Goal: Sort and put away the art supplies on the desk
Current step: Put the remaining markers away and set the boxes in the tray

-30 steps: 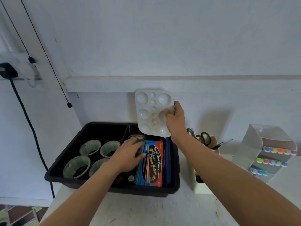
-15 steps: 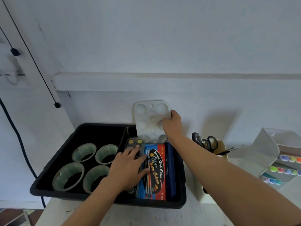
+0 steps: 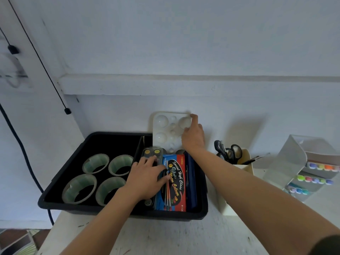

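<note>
Currently, my right hand (image 3: pixel 193 138) grasps the white palette (image 3: pixel 165 129) at its upper right corner, with the fingers curled over the top edge. The palette stands on end at the rear of the black bin (image 3: pixel 114 212), in the right compartment, with its well face turned toward me.

1. Orientation: the palette's long axis runs vertically. Its lower end sits behind the watercolour box (image 3: pixel 174 181), and whether it touches the bin floor is hidden.
2. Direction: the remaining gap lies straight below the right hand, between the watercolour box and the bin's rear wall. I judge that the coming move is a downward slide along that axis, not a sideways one.
3. Support: my left hand (image 3: pixel 145 177) lies flat with extended fingers across the paint case (image 3: pixel 152 151) and the edge of the watercolour box. It grips nothing. It is the nearer hand to those boxes and is placed to press them forward.

The left compartment holds four tape rolls (image 3: pixel 80 188). They sit well apart from the palette and need no attention.
</note>
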